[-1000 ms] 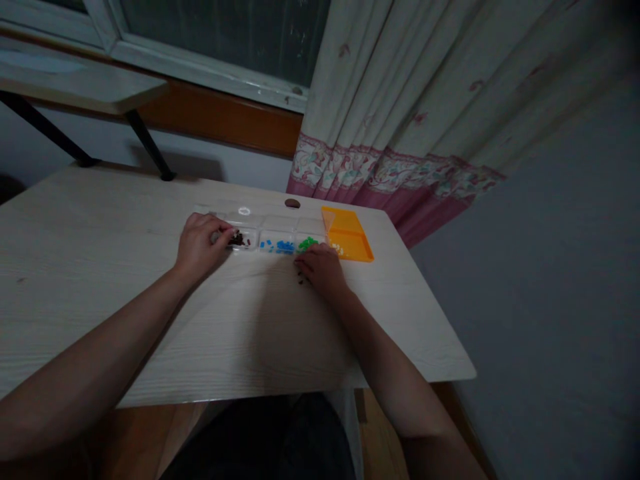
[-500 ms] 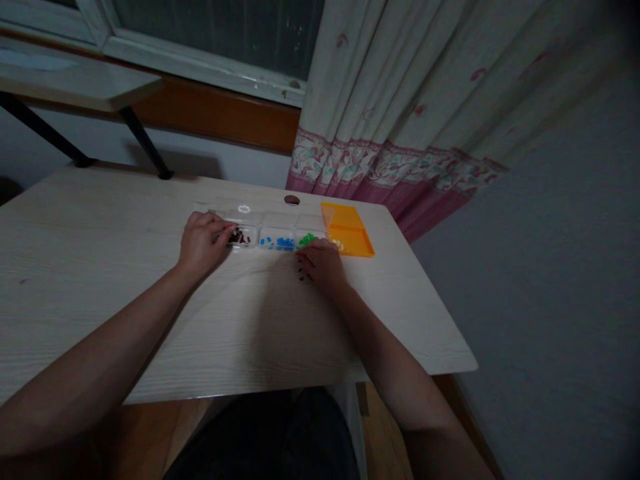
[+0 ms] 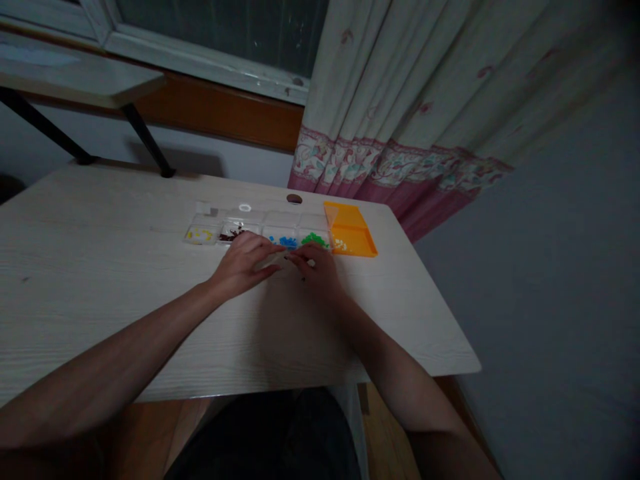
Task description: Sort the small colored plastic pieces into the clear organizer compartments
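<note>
Dim room, pale table (image 3: 100, 280) by a curtain (image 3: 400, 133). In the clear divided box (image 3: 280, 215) the beads (image 3: 287, 241) lie sorted by colour, so most looks done; one loose dark bead (image 3: 303, 279) lies on the table by the right hand (image 3: 320, 267). It and the left hand (image 3: 245, 263) meet fingertip to fingertip just before the box; whether either pinches anything I cannot tell. An orange tray (image 3: 353, 227) adjoins the box's right end

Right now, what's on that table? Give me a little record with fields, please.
Surface: pale wooden table
Left hand: left hand lies in front of the clear divided box, fingers pointing toward the right hand
Right hand: close to the green beads; whether it pinches anything is unclear
Box contents: yellow beads, dark red beads, blue beads, green beads, in separate compartments
Beside box: orange tray
Behind: curtain
</note>
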The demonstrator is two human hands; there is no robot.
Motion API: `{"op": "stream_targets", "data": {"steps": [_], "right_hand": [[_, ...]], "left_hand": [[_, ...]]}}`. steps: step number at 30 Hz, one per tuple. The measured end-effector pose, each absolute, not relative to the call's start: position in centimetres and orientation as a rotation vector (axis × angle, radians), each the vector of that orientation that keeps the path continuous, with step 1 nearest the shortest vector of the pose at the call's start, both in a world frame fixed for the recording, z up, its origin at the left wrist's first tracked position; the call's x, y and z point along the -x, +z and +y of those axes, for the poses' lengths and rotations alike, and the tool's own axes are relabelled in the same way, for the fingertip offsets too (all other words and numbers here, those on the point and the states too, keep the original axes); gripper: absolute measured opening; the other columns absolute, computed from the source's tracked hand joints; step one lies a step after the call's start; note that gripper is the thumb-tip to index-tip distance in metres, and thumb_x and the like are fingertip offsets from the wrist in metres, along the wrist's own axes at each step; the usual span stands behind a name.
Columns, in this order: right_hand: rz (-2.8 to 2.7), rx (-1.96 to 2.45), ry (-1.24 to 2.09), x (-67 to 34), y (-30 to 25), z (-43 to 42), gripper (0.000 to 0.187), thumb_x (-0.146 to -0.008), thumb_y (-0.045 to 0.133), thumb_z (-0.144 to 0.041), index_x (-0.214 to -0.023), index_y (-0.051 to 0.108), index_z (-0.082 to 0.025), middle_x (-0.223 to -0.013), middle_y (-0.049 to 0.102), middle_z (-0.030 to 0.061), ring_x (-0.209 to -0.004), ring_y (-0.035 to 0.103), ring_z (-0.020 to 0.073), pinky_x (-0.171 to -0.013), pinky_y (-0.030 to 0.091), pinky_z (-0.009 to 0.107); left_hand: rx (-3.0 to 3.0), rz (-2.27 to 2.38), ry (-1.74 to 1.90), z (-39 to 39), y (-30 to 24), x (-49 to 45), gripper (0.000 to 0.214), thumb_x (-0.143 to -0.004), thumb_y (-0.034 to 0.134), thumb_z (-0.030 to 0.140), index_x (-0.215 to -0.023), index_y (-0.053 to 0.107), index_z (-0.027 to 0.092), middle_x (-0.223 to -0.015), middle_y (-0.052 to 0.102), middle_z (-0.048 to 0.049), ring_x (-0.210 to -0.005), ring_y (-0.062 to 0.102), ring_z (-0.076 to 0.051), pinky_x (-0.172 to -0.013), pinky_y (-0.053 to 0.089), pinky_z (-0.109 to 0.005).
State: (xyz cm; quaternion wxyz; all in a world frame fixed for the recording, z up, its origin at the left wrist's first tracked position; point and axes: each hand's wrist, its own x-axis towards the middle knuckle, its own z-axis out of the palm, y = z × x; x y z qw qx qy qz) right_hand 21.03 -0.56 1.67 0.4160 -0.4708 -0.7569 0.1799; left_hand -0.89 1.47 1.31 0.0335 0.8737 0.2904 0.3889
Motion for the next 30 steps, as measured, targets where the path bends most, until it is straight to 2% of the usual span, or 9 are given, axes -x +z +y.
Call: {"op": "stream_targets", "data": {"steps": [9,15,23,30], "right_hand": [[-1.866,1.172,0.542,-19.6,1.5,-1.4,0.032,-0.094,0.060,-0.044,-0.077,0.074,-0.021,-0.077,0.065,0.0020,-0.079,0.059,0.0153,-0.073,0.046,0.028],[-1.934,1.142,0.468,-19.6,1.3,-1.5,0.029,-0.097,0.056,-0.037,-0.082,0.075,-0.019,-0.078,0.064,0.0035,-0.079,0.059,0.0157,-0.073,0.047,0.027],[-2.020,1.110,0.289,-19.8,0.8,-1.3,0.024,-0.097,0.053,-0.027,-0.090,0.075,-0.019,-0.087,0.066,0.0073,-0.084,0.061,0.0177,-0.078,0.050,0.030],[-1.955,1.148,0.235,-21.2,1.5,-0.6,0.025,-0.097,0.052,-0.025,-0.092,0.076,-0.022,-0.089,0.067,0.0075,-0.087,0.062,0.0189,-0.081,0.051,0.032]], "left_hand": [[-2.670,0.802,1.239,1.8,0.9,1.0,0.020,-0.093,0.065,0.036,-0.106,0.071,0.023,-0.096,0.073,-0.0034,-0.090,0.063,-0.019,-0.086,0.046,-0.036],[-2.693,0.780,1.276,1.9,0.5,1.1,0.014,-0.093,0.065,0.031,-0.101,0.072,0.022,-0.094,0.074,-0.0035,-0.087,0.063,-0.018,-0.083,0.047,-0.034],[-2.692,0.765,1.289,1.8,0.9,1.1,0.015,-0.095,0.063,0.030,-0.101,0.073,0.022,-0.093,0.075,-0.0036,-0.084,0.062,-0.017,-0.079,0.048,-0.032],[-2.671,0.735,1.297,2.0,0.9,1.2,0.016,-0.094,0.063,0.028,-0.106,0.073,0.022,-0.095,0.075,-0.0037,-0.084,0.064,-0.018,-0.079,0.048,-0.033]]}}
